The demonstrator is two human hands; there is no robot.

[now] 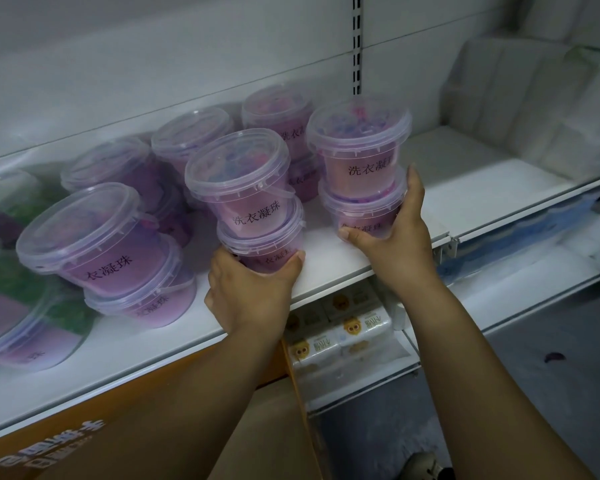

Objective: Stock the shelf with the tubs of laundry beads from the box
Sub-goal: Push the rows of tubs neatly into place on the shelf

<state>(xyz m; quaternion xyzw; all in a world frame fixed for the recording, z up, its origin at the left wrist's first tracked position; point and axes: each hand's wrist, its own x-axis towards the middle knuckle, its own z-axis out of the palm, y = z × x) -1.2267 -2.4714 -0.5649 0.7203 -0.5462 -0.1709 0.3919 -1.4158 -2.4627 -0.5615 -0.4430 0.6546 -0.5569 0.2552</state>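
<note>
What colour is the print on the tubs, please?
Black characters on the tubs, clearest in the head view.

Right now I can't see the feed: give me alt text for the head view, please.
Each hand grips the bottom tub of a two-high stack of purple laundry bead tubs on the white shelf: left hand on the middle stack, right hand on the right stack. More stacked tubs fill the shelf to the left and behind.

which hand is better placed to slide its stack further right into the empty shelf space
Right. The right hand holds the rightmost stack, bordering bare shelf; the left hand has that stack in its way.
</note>
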